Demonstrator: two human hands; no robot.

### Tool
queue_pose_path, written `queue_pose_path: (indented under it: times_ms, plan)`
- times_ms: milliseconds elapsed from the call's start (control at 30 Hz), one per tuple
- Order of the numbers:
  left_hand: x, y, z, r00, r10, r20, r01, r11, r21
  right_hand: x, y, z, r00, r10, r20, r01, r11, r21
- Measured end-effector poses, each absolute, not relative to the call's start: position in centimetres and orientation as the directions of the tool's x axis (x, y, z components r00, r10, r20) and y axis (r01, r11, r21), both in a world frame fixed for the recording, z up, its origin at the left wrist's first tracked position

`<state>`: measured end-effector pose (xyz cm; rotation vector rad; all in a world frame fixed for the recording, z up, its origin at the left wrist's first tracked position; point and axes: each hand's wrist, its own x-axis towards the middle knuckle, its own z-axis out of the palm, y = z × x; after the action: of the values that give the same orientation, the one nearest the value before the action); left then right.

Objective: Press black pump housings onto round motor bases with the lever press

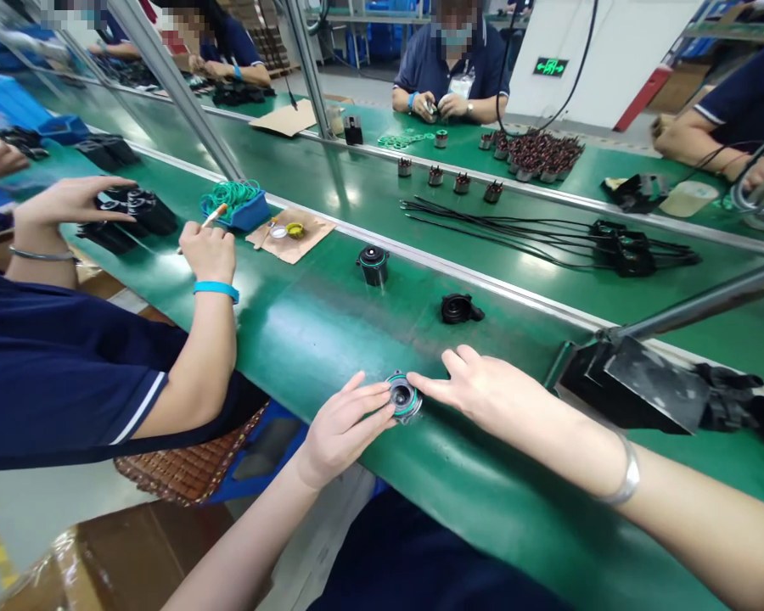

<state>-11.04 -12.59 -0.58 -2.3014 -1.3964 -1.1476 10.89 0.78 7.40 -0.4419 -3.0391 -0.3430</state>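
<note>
A small round black housing with a green sealing ring around its rim sits on the green bench in front of me. My left hand holds its left side with the fingers laid against it. The index finger of my right hand reaches out and touches the upper right rim, while its other fingers are apart and hold nothing. Beyond my hands stand a black cylindrical motor with a green ring and a black cover with a side spout.
At left, a co-worker's hand holds a thin stick near a blue tray of green rings and cardboard with small pots. A black box-like fixture stands at right. Black cabled parts lie behind the metal rail.
</note>
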Motion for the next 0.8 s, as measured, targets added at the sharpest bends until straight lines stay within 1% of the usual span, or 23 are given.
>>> queue_pose_path:
  times_ms: [133,200,267,367,433,500,600,733,800]
  plan:
    - [-11.1,-12.3,0.2,0.291,0.639,0.712,0.83,-0.539,0.144,11.3,0.5,7.8,-0.959,0.27,0.083,0.282,0.939,0.2]
    - [-11.0,-12.2,0.4,0.297,0.632,0.716,0.827,-0.545,0.138,11.5,0.5,8.0,-0.966,0.254,0.055,0.26,0.952,0.16]
    - [-10.9,-12.3,0.5,0.293,0.631,0.719,0.828,-0.543,0.138,11.6,0.4,8.1,-0.972,0.235,0.014,0.235,0.969,0.081]
    - [-10.8,-12.4,0.3,0.28,0.635,0.72,0.838,-0.528,0.139,12.0,0.3,8.6,-0.973,0.215,-0.081,0.222,0.97,-0.1]
    - [-10.8,-12.4,0.1,0.276,0.631,0.725,0.839,-0.526,0.138,12.2,0.1,8.7,-0.962,0.219,-0.164,0.252,0.942,-0.22]
    - [-10.7,-12.5,-0.2,0.271,0.624,0.733,0.838,-0.527,0.139,12.3,-0.3,8.4,-0.945,0.232,-0.23,0.297,0.902,-0.312]
    - [-10.6,-12.8,-0.8,0.254,0.631,0.733,0.842,-0.517,0.153,12.2,-1.3,7.6,-0.932,0.229,-0.281,0.33,0.856,-0.397]
    - [-10.3,-13.1,-1.6,0.226,0.627,0.745,0.845,-0.508,0.171,12.0,-2.0,7.9,-0.926,0.176,-0.333,0.317,0.841,-0.439]
    - [-10.1,-13.0,-1.6,0.186,0.63,0.754,0.844,-0.495,0.206,12.0,-1.4,9.3,-0.941,0.164,-0.297,0.299,0.816,-0.495]
